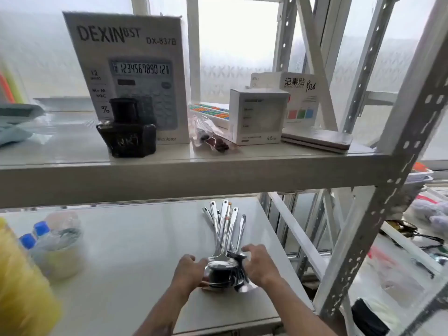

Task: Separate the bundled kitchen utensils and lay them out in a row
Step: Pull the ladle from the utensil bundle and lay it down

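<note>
A bundle of shiny steel kitchen utensils [226, 229] lies on the lower white shelf [135, 241], with the handles fanned out away from me and the stacked heads nearest me. My left hand [190, 270] grips the left side of the stacked heads. My right hand [258, 261] cups their right side, fingers curled over the top. Both hands hold the same bundle. The lowest heads are partly hidden between my hands.
Water bottles with blue caps [36, 236] and a yellow object [21, 282] stand at the left of the lower shelf. The upper shelf [184, 173] overhangs the handles, carrying a calculator box [131, 69], an ink bottle [127, 129] and small boxes. A perforated metal upright [378, 214] rises on the right.
</note>
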